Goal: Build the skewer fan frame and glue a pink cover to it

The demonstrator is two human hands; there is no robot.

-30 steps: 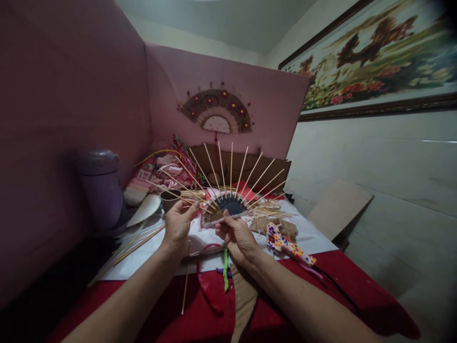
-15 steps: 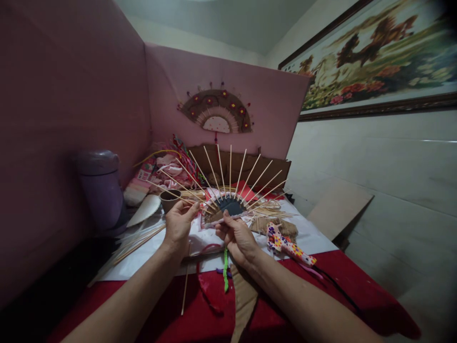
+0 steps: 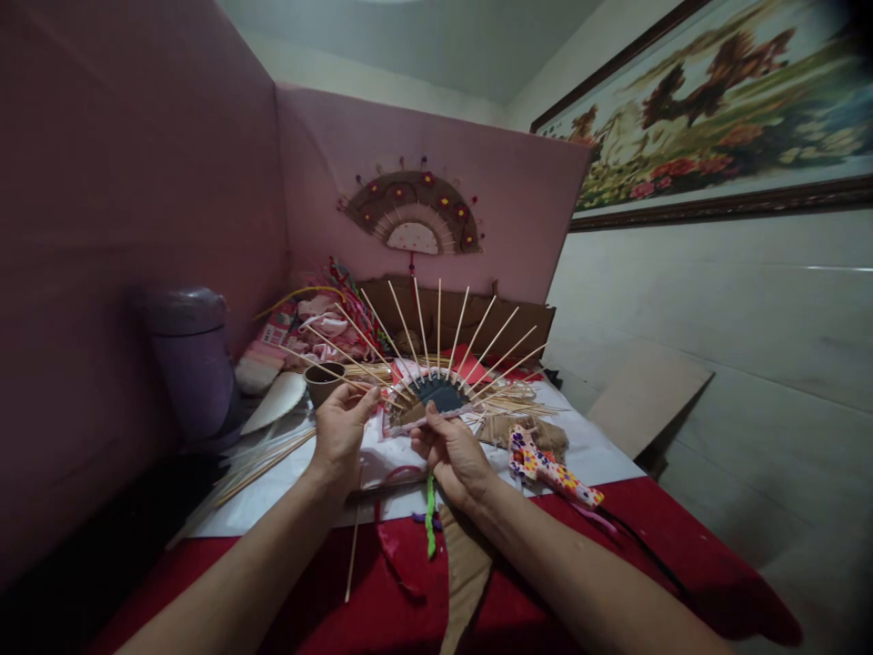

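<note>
Both hands, left hand (image 3: 339, 435) and right hand (image 3: 450, 452), pinching the stick fan (image 3: 426, 393)

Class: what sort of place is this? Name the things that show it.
Probably a home craft corner: a decorated fan on the pink board, loose sticks on the table, a framed painting.

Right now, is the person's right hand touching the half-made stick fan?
Touching. The head view shows the right hand gripping the stick fan, its thumb pressed on the dark base with no gap.
</note>
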